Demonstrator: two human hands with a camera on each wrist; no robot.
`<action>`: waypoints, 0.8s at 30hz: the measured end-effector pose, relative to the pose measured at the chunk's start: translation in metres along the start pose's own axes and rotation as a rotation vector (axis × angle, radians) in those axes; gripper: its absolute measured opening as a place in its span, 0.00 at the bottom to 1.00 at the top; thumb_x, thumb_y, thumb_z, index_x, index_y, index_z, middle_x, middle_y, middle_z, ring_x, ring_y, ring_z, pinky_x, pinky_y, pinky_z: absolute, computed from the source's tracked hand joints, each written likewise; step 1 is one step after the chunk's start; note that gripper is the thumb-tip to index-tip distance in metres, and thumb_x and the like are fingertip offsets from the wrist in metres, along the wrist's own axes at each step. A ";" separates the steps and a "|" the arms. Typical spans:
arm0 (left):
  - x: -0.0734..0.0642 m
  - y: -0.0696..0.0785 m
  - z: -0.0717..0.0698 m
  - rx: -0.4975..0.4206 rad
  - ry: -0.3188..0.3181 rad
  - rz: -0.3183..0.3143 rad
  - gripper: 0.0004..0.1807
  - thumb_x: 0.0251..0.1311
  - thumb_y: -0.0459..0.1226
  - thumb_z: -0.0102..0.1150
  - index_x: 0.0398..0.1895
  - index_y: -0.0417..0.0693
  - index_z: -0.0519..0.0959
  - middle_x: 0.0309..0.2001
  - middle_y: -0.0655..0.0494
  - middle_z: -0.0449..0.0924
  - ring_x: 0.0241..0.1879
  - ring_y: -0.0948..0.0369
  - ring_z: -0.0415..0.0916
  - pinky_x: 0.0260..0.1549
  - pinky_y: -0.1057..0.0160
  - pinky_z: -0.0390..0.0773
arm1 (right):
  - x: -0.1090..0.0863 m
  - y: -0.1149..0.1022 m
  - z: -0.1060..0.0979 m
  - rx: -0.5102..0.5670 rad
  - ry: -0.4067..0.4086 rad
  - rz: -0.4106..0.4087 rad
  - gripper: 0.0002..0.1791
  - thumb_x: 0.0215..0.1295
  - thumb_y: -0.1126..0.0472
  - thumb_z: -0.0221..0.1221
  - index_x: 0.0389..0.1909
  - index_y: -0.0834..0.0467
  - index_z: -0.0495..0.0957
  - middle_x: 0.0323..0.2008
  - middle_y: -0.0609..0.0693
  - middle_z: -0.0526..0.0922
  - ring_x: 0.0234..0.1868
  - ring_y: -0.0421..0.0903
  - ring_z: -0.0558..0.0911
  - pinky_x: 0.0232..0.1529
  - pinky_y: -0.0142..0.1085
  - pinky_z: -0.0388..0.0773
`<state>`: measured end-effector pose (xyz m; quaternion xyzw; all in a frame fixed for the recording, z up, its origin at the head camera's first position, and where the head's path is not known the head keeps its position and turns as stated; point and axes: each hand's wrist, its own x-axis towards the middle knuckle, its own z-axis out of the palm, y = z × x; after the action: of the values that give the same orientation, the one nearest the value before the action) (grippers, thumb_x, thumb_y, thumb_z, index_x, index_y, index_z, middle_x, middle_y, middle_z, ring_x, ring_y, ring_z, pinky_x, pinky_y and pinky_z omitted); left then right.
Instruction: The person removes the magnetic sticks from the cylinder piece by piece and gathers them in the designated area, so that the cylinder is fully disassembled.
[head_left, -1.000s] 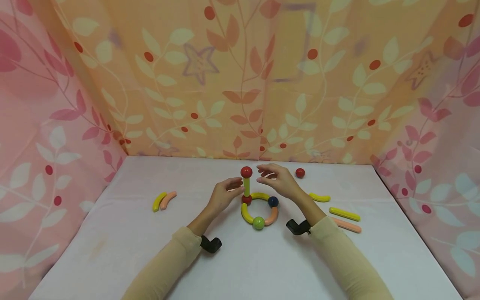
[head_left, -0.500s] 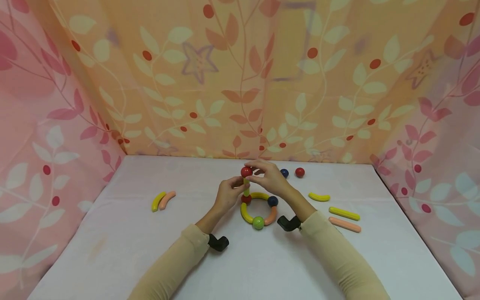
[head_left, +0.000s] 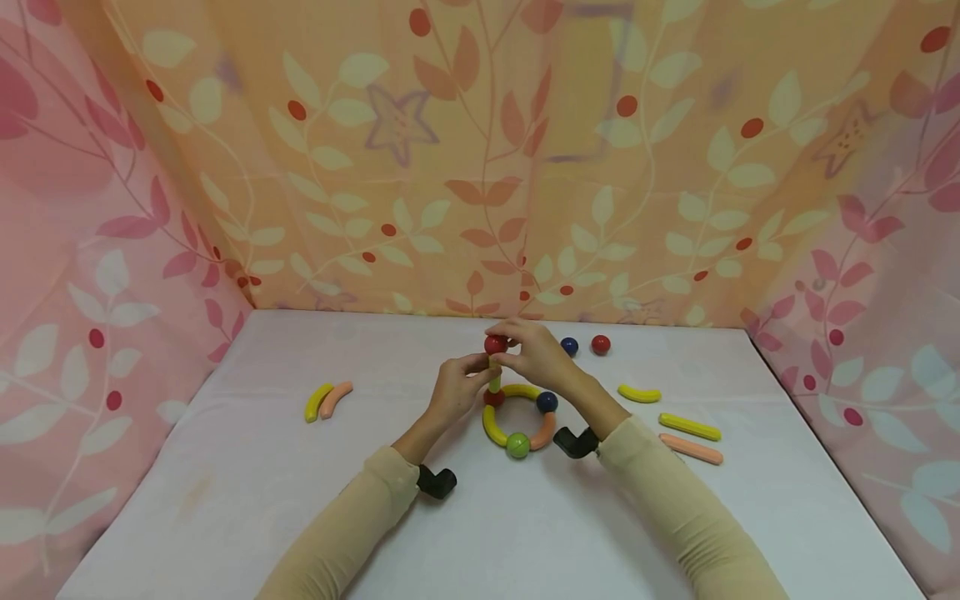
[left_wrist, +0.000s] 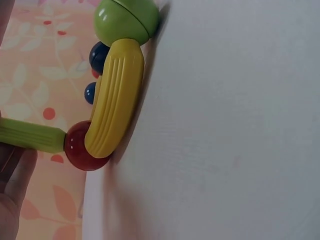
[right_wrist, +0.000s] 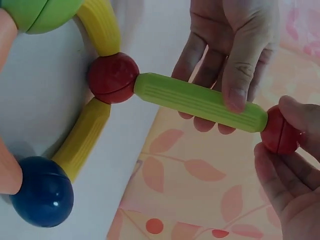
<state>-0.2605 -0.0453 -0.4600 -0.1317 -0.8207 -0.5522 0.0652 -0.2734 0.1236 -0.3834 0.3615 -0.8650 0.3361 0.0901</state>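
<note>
Pinching the upper red ball [right_wrist: 278, 131], your right hand [head_left: 536, 357] caps the green rod [right_wrist: 195, 100] your left hand [head_left: 452, 390] holds; the ring [head_left: 492, 427] below is joined, straight sticks [head_left: 690, 427] rightward loose.

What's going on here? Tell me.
A person's left hand pinches a green rod that stands on the lower red ball of a ring on the table. Their right hand grips the upper red ball at the rod's top end. Farther back rest a blue ball and a spare red ball; loose sticks lie to either side.
</note>
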 end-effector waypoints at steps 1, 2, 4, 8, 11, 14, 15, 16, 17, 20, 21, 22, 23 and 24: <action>0.000 0.000 0.000 0.007 -0.003 0.006 0.16 0.62 0.39 0.63 0.50 0.41 0.83 0.43 0.48 0.88 0.48 0.52 0.84 0.52 0.51 0.81 | 0.000 0.001 0.000 0.006 0.007 0.005 0.20 0.58 0.66 0.67 0.52 0.64 0.80 0.49 0.58 0.82 0.44 0.50 0.83 0.48 0.40 0.83; 0.001 0.000 -0.001 0.013 -0.007 0.011 0.16 0.62 0.39 0.63 0.50 0.42 0.83 0.43 0.48 0.88 0.48 0.52 0.84 0.51 0.51 0.81 | 0.000 0.002 0.000 0.023 0.015 0.012 0.20 0.57 0.65 0.68 0.52 0.64 0.80 0.48 0.57 0.83 0.44 0.50 0.83 0.47 0.40 0.83; 0.002 -0.001 -0.001 0.015 -0.011 0.024 0.15 0.61 0.38 0.64 0.49 0.42 0.84 0.42 0.48 0.88 0.47 0.52 0.84 0.51 0.52 0.81 | 0.000 0.005 0.001 0.072 0.034 0.034 0.20 0.57 0.65 0.68 0.51 0.65 0.80 0.47 0.58 0.83 0.43 0.50 0.84 0.47 0.40 0.83; 0.003 -0.001 0.000 0.020 -0.014 0.053 0.15 0.61 0.38 0.64 0.49 0.41 0.84 0.41 0.47 0.88 0.46 0.52 0.84 0.48 0.53 0.82 | -0.002 0.010 0.001 0.209 0.051 0.104 0.20 0.56 0.64 0.69 0.50 0.65 0.81 0.45 0.59 0.83 0.42 0.52 0.84 0.46 0.40 0.84; 0.003 -0.001 0.002 0.016 -0.023 0.055 0.16 0.60 0.37 0.65 0.49 0.39 0.83 0.41 0.45 0.88 0.46 0.52 0.84 0.47 0.54 0.83 | -0.002 0.013 -0.002 0.323 0.056 0.197 0.20 0.59 0.62 0.67 0.52 0.65 0.80 0.47 0.61 0.83 0.43 0.50 0.83 0.46 0.35 0.83; 0.003 0.000 0.002 0.019 -0.037 0.049 0.17 0.60 0.37 0.65 0.51 0.37 0.82 0.43 0.45 0.87 0.46 0.51 0.84 0.47 0.56 0.83 | 0.001 0.017 -0.010 0.436 0.123 0.293 0.21 0.60 0.61 0.67 0.53 0.64 0.79 0.48 0.62 0.82 0.45 0.47 0.82 0.45 0.28 0.80; 0.003 0.000 0.001 0.019 -0.040 0.044 0.18 0.60 0.37 0.64 0.51 0.37 0.82 0.43 0.45 0.87 0.46 0.51 0.84 0.47 0.56 0.83 | 0.002 0.018 -0.013 0.459 0.152 0.314 0.21 0.61 0.61 0.67 0.54 0.64 0.79 0.48 0.62 0.82 0.45 0.47 0.81 0.44 0.26 0.79; 0.003 0.001 0.001 0.016 -0.043 0.043 0.18 0.60 0.37 0.65 0.52 0.36 0.82 0.44 0.44 0.87 0.47 0.51 0.84 0.47 0.57 0.83 | 0.003 0.018 -0.015 0.476 0.177 0.325 0.22 0.60 0.61 0.67 0.54 0.64 0.79 0.48 0.62 0.82 0.44 0.47 0.81 0.43 0.26 0.79; 0.003 0.001 0.001 0.018 -0.043 0.039 0.18 0.60 0.37 0.64 0.52 0.36 0.81 0.44 0.45 0.87 0.47 0.52 0.84 0.47 0.57 0.83 | 0.003 0.019 -0.018 0.480 0.189 0.329 0.21 0.60 0.61 0.67 0.54 0.64 0.79 0.48 0.62 0.82 0.44 0.47 0.81 0.42 0.26 0.78; 0.003 0.000 0.000 0.018 -0.037 0.028 0.18 0.60 0.37 0.65 0.52 0.37 0.82 0.44 0.45 0.87 0.47 0.52 0.84 0.48 0.57 0.83 | 0.003 0.021 -0.019 0.435 0.142 0.313 0.22 0.61 0.61 0.66 0.55 0.64 0.79 0.48 0.62 0.82 0.44 0.49 0.82 0.44 0.29 0.81; 0.003 0.000 -0.001 0.018 -0.036 0.024 0.18 0.60 0.37 0.65 0.52 0.37 0.82 0.44 0.45 0.87 0.47 0.52 0.84 0.48 0.57 0.83 | 0.002 0.021 -0.018 0.419 0.112 0.310 0.22 0.61 0.61 0.66 0.55 0.64 0.79 0.48 0.62 0.82 0.45 0.50 0.82 0.45 0.31 0.82; 0.003 0.000 -0.001 0.017 -0.035 0.023 0.18 0.60 0.37 0.65 0.52 0.37 0.82 0.44 0.45 0.87 0.47 0.52 0.84 0.48 0.57 0.83 | 0.001 0.022 -0.016 0.406 0.085 0.305 0.22 0.61 0.62 0.66 0.55 0.65 0.78 0.49 0.63 0.82 0.46 0.51 0.82 0.47 0.34 0.82; 0.003 -0.001 -0.001 0.020 -0.035 0.022 0.18 0.60 0.37 0.65 0.51 0.37 0.82 0.44 0.45 0.87 0.47 0.52 0.84 0.48 0.57 0.83 | -0.001 0.022 -0.014 0.397 0.064 0.304 0.21 0.61 0.62 0.66 0.55 0.64 0.79 0.51 0.62 0.81 0.47 0.53 0.82 0.48 0.37 0.83; 0.003 -0.001 -0.001 0.019 -0.035 0.026 0.18 0.60 0.37 0.65 0.51 0.37 0.82 0.44 0.45 0.87 0.47 0.52 0.84 0.48 0.57 0.82 | -0.002 0.023 -0.012 0.388 0.050 0.302 0.21 0.61 0.62 0.66 0.55 0.65 0.78 0.52 0.63 0.80 0.48 0.54 0.82 0.50 0.40 0.83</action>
<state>-0.2637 -0.0463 -0.4592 -0.1513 -0.8251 -0.5411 0.0591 -0.2889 0.1447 -0.3870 0.2300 -0.8261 0.5143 -0.0108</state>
